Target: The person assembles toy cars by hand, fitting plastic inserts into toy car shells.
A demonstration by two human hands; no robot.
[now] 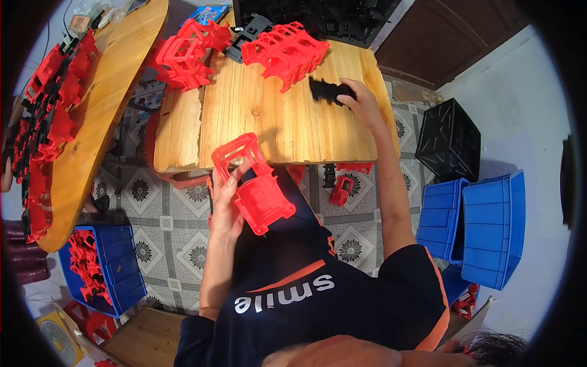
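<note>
My left hand (pixel 227 205) is closed around a red plastic frame (pixel 263 199), held tilted just off the near edge of the wooden table (pixel 232 116). The frame has an open window at its upper end and a box-like lower half. At the table's right side, my right hand (pixel 362 101) grips one end of a flat black plastic piece (pixel 325 91) with notched edges, slightly blurred. Beyond that piece sits a cluster of red plastic frames (pixel 287 52). Another red cluster (pixel 183 58) stands farther left, with a dark grey plastic part (pixel 252 37) between them.
A black crate (pixel 318 18) stands at the table's far edge. On the left, a second wooden table (pixel 116 79) carries a row of red and black parts (pixel 55 116). Blue bins (pixel 495 226) and a black crate (pixel 449 139) are at right; a blue bin (pixel 119 269) with red parts is lower left.
</note>
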